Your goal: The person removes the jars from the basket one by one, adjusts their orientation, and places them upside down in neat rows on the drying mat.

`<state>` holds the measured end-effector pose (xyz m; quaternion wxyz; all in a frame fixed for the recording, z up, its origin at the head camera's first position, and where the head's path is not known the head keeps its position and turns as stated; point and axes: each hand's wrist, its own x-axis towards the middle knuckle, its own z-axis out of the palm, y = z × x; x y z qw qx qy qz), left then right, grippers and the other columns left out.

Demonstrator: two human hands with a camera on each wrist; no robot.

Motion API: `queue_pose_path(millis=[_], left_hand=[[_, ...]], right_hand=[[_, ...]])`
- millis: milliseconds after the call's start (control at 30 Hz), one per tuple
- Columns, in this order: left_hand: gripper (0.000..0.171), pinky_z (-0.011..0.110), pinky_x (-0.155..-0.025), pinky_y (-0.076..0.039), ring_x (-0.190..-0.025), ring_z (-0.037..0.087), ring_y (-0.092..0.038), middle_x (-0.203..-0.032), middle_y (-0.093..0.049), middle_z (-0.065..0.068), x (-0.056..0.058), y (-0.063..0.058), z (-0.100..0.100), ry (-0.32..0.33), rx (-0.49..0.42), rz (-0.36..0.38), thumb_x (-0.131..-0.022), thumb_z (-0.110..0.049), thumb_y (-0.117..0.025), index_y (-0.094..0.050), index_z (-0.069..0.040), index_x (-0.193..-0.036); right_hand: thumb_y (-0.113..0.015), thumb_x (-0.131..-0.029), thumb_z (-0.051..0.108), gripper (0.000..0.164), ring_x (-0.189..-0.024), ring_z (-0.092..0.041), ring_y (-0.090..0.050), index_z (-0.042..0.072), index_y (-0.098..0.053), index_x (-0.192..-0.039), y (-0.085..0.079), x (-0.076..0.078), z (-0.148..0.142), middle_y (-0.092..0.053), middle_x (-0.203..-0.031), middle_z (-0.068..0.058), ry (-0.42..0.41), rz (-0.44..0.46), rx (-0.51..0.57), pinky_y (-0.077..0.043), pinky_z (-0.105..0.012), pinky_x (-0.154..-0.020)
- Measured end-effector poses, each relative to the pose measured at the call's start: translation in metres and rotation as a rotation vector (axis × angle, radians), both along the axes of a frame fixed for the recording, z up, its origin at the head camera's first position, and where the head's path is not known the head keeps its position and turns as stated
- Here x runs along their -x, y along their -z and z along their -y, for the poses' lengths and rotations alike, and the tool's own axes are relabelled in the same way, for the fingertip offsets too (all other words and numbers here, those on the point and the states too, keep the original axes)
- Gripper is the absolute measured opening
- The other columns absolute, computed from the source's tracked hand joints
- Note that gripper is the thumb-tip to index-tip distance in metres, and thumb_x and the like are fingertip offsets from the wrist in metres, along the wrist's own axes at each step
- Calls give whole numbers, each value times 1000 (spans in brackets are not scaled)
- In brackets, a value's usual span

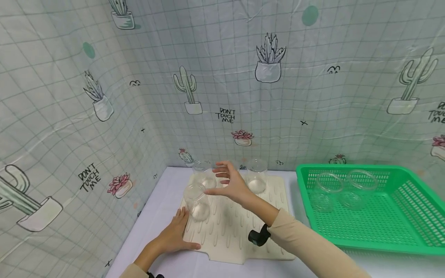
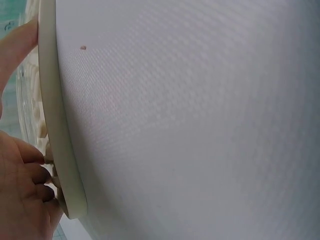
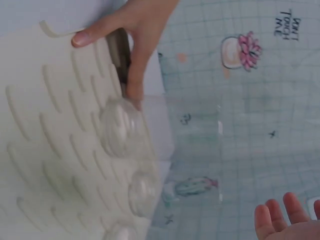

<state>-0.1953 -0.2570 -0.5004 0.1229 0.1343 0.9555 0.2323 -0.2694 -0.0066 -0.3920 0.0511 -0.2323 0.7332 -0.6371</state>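
Observation:
Several clear plastic cups stand upright on a cream ridged drying mat [image 1: 227, 233]. The front-left cup [image 1: 197, 206] is nearest to my right hand [image 1: 232, 183], whose thumb and fingers are spread above the mat and hold nothing. In the right wrist view my right fingers [image 3: 285, 217] are apart from the cups. Behind are a back-left cup [image 1: 204, 175], a back-right cup [image 1: 257, 179] and one partly hidden by the hand. My left hand [image 1: 174, 233] rests at the mat's front-left corner, thumb and fingers spread along its edges; the left wrist view shows them touching the mat's rim [image 2: 60, 125].
A green plastic basket [image 1: 365, 244] stands right of the mat, holding two clear cups [image 1: 321, 200] at its back left. White cloth [image 1: 156, 208] covers the table. A cactus-print curtain [image 1: 215, 77] rises behind and on the left.

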Motion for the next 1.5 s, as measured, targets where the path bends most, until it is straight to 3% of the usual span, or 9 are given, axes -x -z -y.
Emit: queue_pose_path(millis=[300, 700, 1133, 1300, 1500], left_hand=[[123, 54, -107, -16, -136, 40, -1, -150, -2, 24, -1, 1, 1, -1, 2, -19, -64, -69, -66, -12, 6, -144], [121, 54, -107, -14, -136, 41, -1, -149, -3, 26, -3, -2, -1, -3, -32, -30, -64, -65, -69, -13, 9, -143], [122, 54, -107, -14, -136, 42, -1, -149, -1, 26, -3, -2, -1, -2, -28, -27, -65, -66, -68, -12, 8, -143], [122, 54, -107, -15, -136, 42, -2, -149, -2, 25, -2, -2, -1, -9, -14, -28, -64, -68, -67, -13, 7, -143], [123, 54, -107, -15, -136, 42, -2, -149, -2, 25, -3, -1, -1, -11, -27, -23, -63, -68, -68, -12, 7, -143]], right_hand=[[-80, -71, 22, 73, -113, -23, -50, 19, -39, -131, -29, 4, -50, -50, -126, -4, 2, -33, 36, -39, -43, -96], [-78, -74, 18, 66, -115, -22, -48, 15, -40, -129, -48, 11, -128, -49, -127, -9, 68, -76, 4, -37, -44, -98], [-67, -82, 0, 53, -113, -17, -48, 4, -41, -128, -59, 8, -224, -51, -122, -10, 188, -76, 64, -37, -18, -94], [-66, -83, 2, 51, -113, -12, -47, 1, -42, -128, -56, 6, -256, -53, -121, -4, 249, -117, -54, -39, -14, -89], [-67, -85, 11, 50, -112, -4, -46, 6, -45, -129, -46, 2, -294, -53, -122, 2, 336, -119, -243, -40, -11, -81]])
